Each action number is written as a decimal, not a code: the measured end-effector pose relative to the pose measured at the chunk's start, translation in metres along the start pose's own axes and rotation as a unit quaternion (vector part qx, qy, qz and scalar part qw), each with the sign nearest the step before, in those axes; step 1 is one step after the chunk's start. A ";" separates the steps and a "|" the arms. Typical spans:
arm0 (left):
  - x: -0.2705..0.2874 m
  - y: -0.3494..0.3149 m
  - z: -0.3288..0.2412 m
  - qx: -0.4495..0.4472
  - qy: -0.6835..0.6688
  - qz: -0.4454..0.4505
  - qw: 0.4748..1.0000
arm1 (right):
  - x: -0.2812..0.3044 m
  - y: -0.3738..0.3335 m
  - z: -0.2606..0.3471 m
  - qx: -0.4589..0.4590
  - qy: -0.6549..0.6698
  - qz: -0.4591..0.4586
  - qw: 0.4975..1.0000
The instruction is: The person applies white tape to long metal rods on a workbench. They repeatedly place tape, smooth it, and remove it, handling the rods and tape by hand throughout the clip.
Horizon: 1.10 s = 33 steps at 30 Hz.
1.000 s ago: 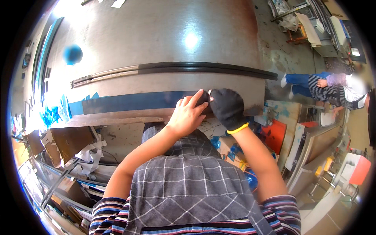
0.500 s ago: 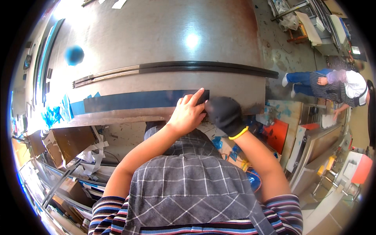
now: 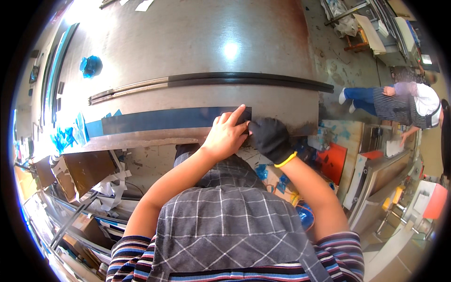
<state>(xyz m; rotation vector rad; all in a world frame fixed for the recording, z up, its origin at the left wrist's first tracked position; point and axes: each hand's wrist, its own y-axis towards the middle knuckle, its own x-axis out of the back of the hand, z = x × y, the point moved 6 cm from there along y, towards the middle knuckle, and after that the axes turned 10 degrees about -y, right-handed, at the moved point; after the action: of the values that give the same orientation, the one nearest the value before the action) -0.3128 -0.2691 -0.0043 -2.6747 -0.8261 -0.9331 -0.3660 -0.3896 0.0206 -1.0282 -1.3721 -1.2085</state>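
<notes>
A long dark blue strip [image 3: 159, 120] lies along the near edge of the metal-topped table. My bare left hand [image 3: 228, 134] rests on its right end, fingers stretched out and pressing down on it. My right hand [image 3: 270, 138], in a black glove with a yellow cuff, is closed at the strip's right end, close against my left fingertips. Whatever sits inside the gloved fingers is hidden from view.
Two long dark bars [image 3: 211, 80] lie across the table [image 3: 188, 42] beyond the strip. A crumpled blue lump [image 3: 90, 66] sits far left, with blue film scraps [image 3: 68, 136] nearer. A co-worker [image 3: 399, 101] stands at the right. Brown boards [image 3: 89, 171] lean below the table's left.
My two hands stay almost in place at the strip's end, the gloved one shifting only slightly. At the right, the co-worker's one hand has moved a little.
</notes>
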 end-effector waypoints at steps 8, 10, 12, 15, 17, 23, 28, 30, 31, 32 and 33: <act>-0.001 -0.002 0.004 -0.015 0.001 0.002 1.000 | 0.000 0.003 0.002 -0.002 0.026 -0.008 1.000; -0.002 -0.004 0.006 -0.022 0.002 0.011 1.000 | 0.005 -0.002 -0.003 -0.026 0.044 -0.034 0.998; -0.002 -0.006 0.006 -0.036 0.006 0.019 0.999 | 0.017 0.000 -0.023 -0.078 0.032 -0.086 0.993; 0.004 -0.007 0.003 -0.053 0.001 0.009 0.999 | 0.010 -0.012 -0.050 -0.152 -0.017 -0.008 0.988; 0.006 -0.009 0.004 -0.063 0.003 0.014 0.998 | 0.015 -0.015 -0.049 -0.167 -0.040 0.011 0.985; 0.019 -0.017 0.008 -0.107 -0.093 0.005 0.990 | -0.003 -0.006 -0.032 -0.360 0.191 -0.005 0.913; 0.040 -0.029 0.000 -0.152 -0.171 -0.001 0.973 | -0.028 0.032 -0.009 -0.270 0.450 0.059 0.849; 0.069 -0.045 0.000 -0.145 -0.166 -0.045 0.974 | -0.019 0.038 -0.004 -0.312 0.506 0.072 0.801; 0.089 -0.056 0.010 -0.128 -0.146 -0.076 0.978 | -0.016 0.037 -0.005 -0.341 0.530 0.102 0.770; 0.111 -0.067 0.019 -0.105 -0.134 -0.106 0.980 | -0.010 0.032 -0.012 -0.363 0.522 0.116 0.764; 0.136 -0.080 0.030 -0.065 -0.117 -0.127 0.983 | -0.003 0.030 -0.022 -0.351 0.500 0.126 0.782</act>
<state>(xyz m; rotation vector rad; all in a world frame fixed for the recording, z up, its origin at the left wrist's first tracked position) -0.2549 -0.1321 0.0564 -2.8800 -1.2214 -0.7531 -0.3334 -0.4072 0.0219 -0.7652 0.0805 -1.7227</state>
